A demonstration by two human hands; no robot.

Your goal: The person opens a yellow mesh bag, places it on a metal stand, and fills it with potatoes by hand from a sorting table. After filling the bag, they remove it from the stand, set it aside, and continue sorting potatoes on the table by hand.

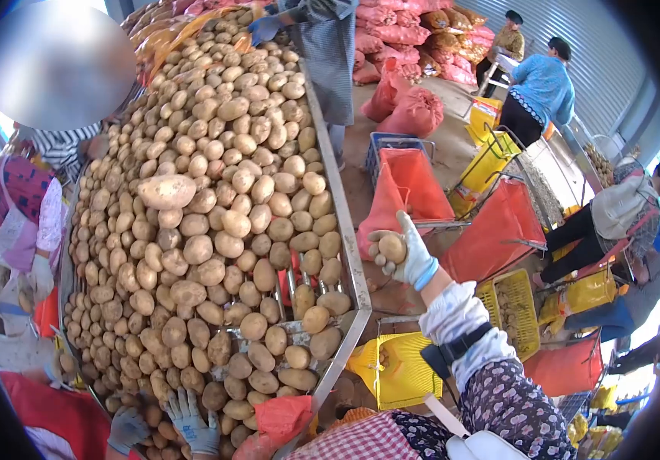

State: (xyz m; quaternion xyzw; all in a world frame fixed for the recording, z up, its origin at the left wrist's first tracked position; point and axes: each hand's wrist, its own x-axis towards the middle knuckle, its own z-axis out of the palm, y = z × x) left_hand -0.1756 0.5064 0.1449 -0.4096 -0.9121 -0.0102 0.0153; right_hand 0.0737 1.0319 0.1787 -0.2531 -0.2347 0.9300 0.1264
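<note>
My right hand (405, 257), in a white glove with a blue cuff, is raised past the right edge of the sorting table. Its fingers are closed around a potato (393, 248). Behind that hand hangs a red mesh bag (399, 192) with its mouth spread wide. At the lower left, my left hand (192, 422), in a pale glove with a blue cuff, lies over the potatoes (192, 337) with fingers spread. Nothing shows in its grasp, though what lies beneath the palm is hidden. One potato (167, 192) stands out as much larger.
A metal rim (345, 230) edges the potato heap. A yellow bag (399, 372), a red bag (495, 230) and a yellow crate (510, 314) stand to the right. Another person's gloved hand (126, 429) is beside my left; a blue-gloved hand (267, 29) reaches in above.
</note>
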